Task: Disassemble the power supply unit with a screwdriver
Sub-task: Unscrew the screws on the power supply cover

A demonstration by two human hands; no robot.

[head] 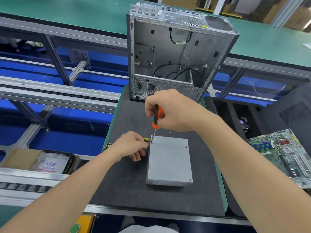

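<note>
A grey metal power supply unit [169, 161] lies flat on the black mat [127, 182] in front of me. My right hand [170, 110] grips an orange and black screwdriver [157, 117] held nearly upright, its tip set on the screw at the unit's far left corner. My left hand [132, 146] rests against the unit's left edge near that corner, fingers curled; whether they hold anything I cannot tell. Yellow and black cables [146, 140] stick out beside the left hand. Screws show in the unit's other corners.
An empty open computer case [178, 52] stands upright at the mat's far end. A green motherboard [286, 155] lies to the right, with a black tray [235, 113] behind it. A cardboard box holding a plastic bag [48, 163] sits left. One loose screw [170, 132] lies on the mat.
</note>
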